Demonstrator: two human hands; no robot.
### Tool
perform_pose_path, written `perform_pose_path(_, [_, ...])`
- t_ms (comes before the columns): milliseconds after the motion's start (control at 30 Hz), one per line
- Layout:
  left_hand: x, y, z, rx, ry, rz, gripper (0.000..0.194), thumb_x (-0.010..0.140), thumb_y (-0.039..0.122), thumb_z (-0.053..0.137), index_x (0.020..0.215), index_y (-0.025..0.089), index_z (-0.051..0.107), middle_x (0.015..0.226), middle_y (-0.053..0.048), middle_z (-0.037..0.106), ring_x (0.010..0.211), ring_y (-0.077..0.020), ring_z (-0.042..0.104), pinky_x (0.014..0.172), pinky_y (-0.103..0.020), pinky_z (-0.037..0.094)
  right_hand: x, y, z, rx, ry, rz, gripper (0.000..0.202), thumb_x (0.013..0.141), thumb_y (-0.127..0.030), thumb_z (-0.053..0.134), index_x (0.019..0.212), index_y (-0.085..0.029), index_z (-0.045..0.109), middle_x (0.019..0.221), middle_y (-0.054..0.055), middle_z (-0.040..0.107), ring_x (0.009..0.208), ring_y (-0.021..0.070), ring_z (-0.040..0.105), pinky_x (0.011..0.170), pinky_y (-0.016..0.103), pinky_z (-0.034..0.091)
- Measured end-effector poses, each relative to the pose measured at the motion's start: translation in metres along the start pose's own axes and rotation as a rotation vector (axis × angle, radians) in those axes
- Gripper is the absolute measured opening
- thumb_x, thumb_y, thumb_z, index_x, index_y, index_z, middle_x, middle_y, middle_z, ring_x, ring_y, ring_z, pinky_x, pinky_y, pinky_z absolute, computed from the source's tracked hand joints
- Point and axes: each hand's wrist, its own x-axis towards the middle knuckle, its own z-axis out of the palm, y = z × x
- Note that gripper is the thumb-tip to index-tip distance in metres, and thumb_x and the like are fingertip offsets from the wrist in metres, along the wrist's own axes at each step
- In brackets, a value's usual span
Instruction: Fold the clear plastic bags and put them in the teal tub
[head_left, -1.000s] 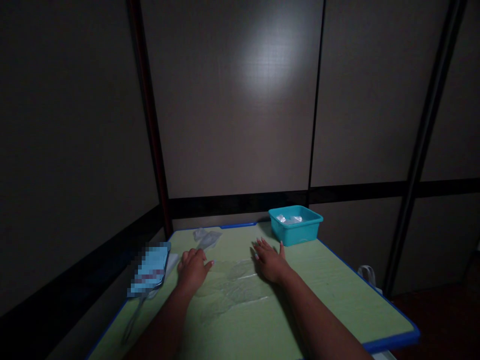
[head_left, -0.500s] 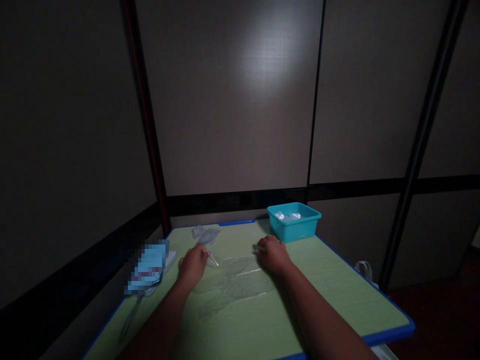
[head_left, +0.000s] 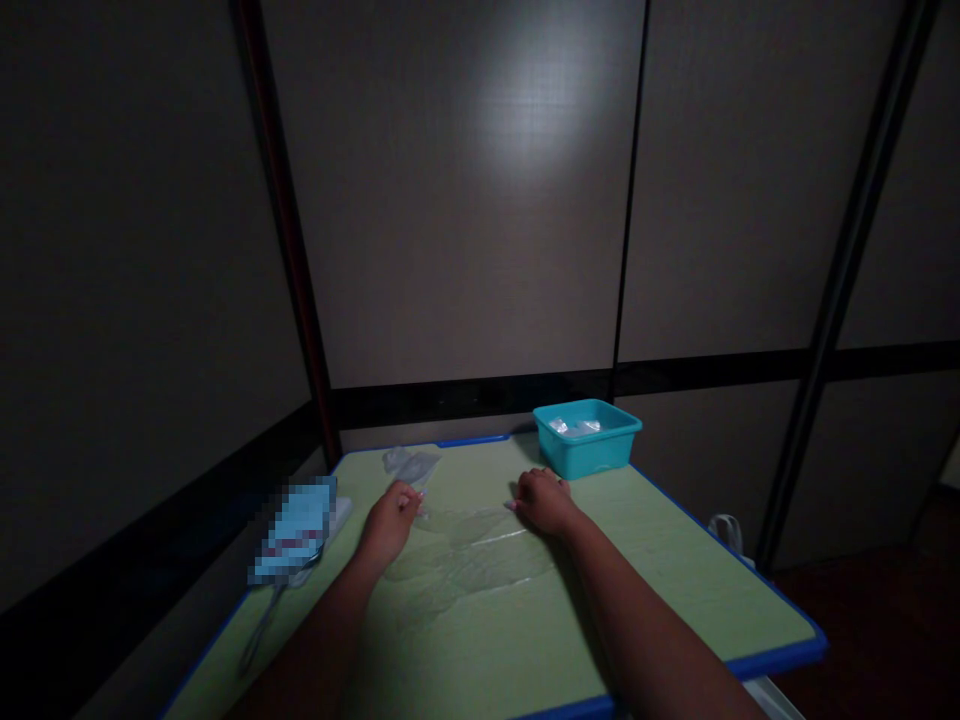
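Note:
A thin clear plastic sheet or bag (head_left: 480, 560) lies flat and wrinkled on the green tabletop (head_left: 660, 590). At its upper left part, my left hand (head_left: 394, 515) has its fingers pinched on the plastic. My right hand (head_left: 544, 500) is curled at the upper right edge of the plastic, its fingertips pressed down there; whether it grips the plastic is hard to tell. Behind my left hand lies a crumpled translucent plastic piece (head_left: 410, 464).
A turquoise basket (head_left: 589, 455) holding clear plastic pieces stands at the back right. At the left edge lies a blurred blue item (head_left: 296, 530) with a strap (head_left: 262, 630). Dark panels rise behind the table.
The clear plastic near my left fingertips, raised before, now lies flatter, and the sheet is more spread out. My left hand has shifted slightly; my right hand is nearly in place.

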Motion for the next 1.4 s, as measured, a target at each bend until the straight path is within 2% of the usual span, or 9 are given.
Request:
perform_pose_path(133, [0.001, -0.002, 0.002, -0.027, -0.002, -0.018, 0.024, 0.070, 0.043, 0.054, 0.070, 0.019, 0.053, 0.063, 0.001, 0.060, 0.062, -0.0166, 0.058, 0.058, -0.024, 0.040, 0.003, 0.003, 0.000, 0.055, -0.033, 0.024, 0.021, 0.072, -0.040, 0.062, 0.081, -0.022, 0.060, 0.086, 0.003, 0.063, 0.092, 0.0213, 0.049, 0.070, 0.029, 0.028])
perform_pose_path(467, [0.003, -0.008, 0.002, -0.074, -0.029, -0.013, 0.032, 0.063, 0.029, 0.059, 0.091, 0.015, 0.060, 0.068, 0.001, 0.061, 0.069, -0.0178, 0.060, 0.068, -0.027, 0.043, 0.001, 0.001, -0.005, 0.070, -0.081, 0.031, 0.021, 0.067, -0.040, 0.065, 0.074, -0.022, 0.061, 0.090, 0.004, 0.061, 0.094, 0.0219, 0.047, 0.067, 0.028, 0.027])
perform_pose_path(600, [0.002, -0.004, 0.001, -0.079, -0.043, -0.017, 0.027, 0.063, 0.026, 0.059, 0.087, 0.016, 0.062, 0.069, 0.001, 0.062, 0.069, -0.0174, 0.060, 0.067, -0.026, 0.043, 0.000, 0.000, -0.006, 0.129, -0.104, 0.054, 0.024, 0.066, -0.039, 0.066, 0.081, -0.022, 0.059, 0.082, 0.002, 0.061, 0.088, 0.0190, 0.050, 0.066, 0.026, 0.027])
perform_pose_path(700, [0.002, -0.002, -0.001, -0.075, -0.035, -0.030, 0.030, 0.061, 0.023, 0.059, 0.090, 0.016, 0.061, 0.067, 0.001, 0.060, 0.067, -0.0166, 0.059, 0.065, -0.025, 0.043, 0.000, 0.000, -0.006, 0.157, -0.101, 0.043, 0.026, 0.066, -0.036, 0.066, 0.088, -0.022, 0.059, 0.082, 0.001, 0.062, 0.082, 0.0166, 0.052, 0.064, 0.025, 0.028])
perform_pose_path(833, [0.004, -0.003, -0.004, -0.070, -0.036, -0.056, 0.037, 0.060, 0.020, 0.058, 0.097, 0.013, 0.061, 0.066, 0.002, 0.060, 0.065, -0.0160, 0.059, 0.064, -0.024, 0.043, 0.002, 0.000, -0.006, 0.161, -0.102, -0.004, 0.015, 0.071, -0.034, 0.062, 0.081, -0.023, 0.063, 0.079, 0.001, 0.064, 0.079, 0.0161, 0.053, 0.063, 0.025, 0.028])
perform_pose_path(1000, [0.005, -0.008, -0.006, -0.045, -0.079, -0.092, 0.029, 0.060, 0.019, 0.056, 0.087, 0.013, 0.067, 0.070, -0.002, 0.064, 0.067, -0.0180, 0.060, 0.066, -0.026, 0.043, 0.001, 0.000, -0.004, 0.139, -0.082, -0.031, 0.014, 0.073, -0.035, 0.059, 0.073, -0.022, 0.064, 0.082, 0.002, 0.063, 0.086, 0.0181, 0.050, 0.067, 0.027, 0.027])
perform_pose_path(1133, [0.005, -0.008, -0.005, -0.038, -0.136, -0.094, 0.019, 0.060, 0.017, 0.055, 0.073, 0.016, 0.069, 0.069, -0.003, 0.067, 0.069, -0.0188, 0.061, 0.067, -0.026, 0.043, 0.002, 0.001, -0.001, 0.111, -0.070, -0.032, 0.020, 0.069, -0.042, 0.064, 0.074, -0.023, 0.062, 0.086, 0.002, 0.062, 0.091, 0.0201, 0.047, 0.068, 0.028, 0.027])
perform_pose_path(1267, [0.004, -0.006, -0.005, -0.044, -0.155, -0.093, 0.015, 0.060, 0.018, 0.055, 0.068, 0.017, 0.068, 0.070, -0.003, 0.068, 0.070, -0.0196, 0.062, 0.067, -0.027, 0.044, 0.004, 0.002, 0.001, 0.083, -0.049, 0.016, 0.016, 0.070, -0.036, 0.065, 0.073, -0.021, 0.060, 0.084, 0.001, 0.061, 0.090, 0.0194, 0.048, 0.066, 0.027, 0.026])
perform_pose_path(1400, [0.004, -0.006, -0.007, -0.048, -0.153, -0.102, 0.015, 0.060, 0.017, 0.054, 0.067, 0.017, 0.067, 0.068, -0.003, 0.068, 0.070, -0.0197, 0.062, 0.066, -0.027, 0.043, 0.005, 0.003, 0.002, 0.085, -0.034, 0.043, 0.011, 0.074, -0.030, 0.061, 0.080, -0.020, 0.058, 0.081, 0.002, 0.062, 0.084, 0.0175, 0.050, 0.065, 0.026, 0.027])
